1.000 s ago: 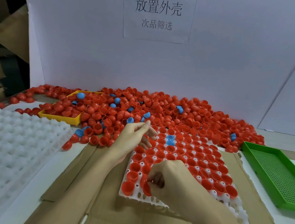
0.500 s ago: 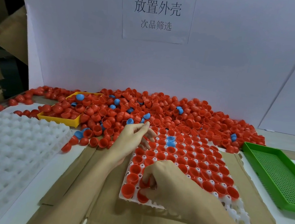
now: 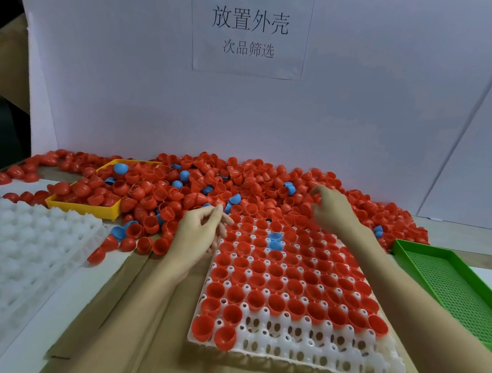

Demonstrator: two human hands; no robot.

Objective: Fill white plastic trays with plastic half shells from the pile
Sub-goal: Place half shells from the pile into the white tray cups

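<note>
We see our right hand (image 3: 330, 209) reaching, fingers loosely curled, into the red plastic half-shell pile (image 3: 257, 184); left hand (image 3: 202, 232), fingers relaxed, beside the white plastic tray (image 3: 299, 347)

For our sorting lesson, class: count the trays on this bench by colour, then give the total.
White: 2, the white tray being filled and the white tray at the left
Yellow: 1, the yellow tray
Green: 1, the green tray
Total: 4

Right hand (image 3: 330, 207) fingertips buried in pile (image 3: 262, 185); grip unclear.
</note>
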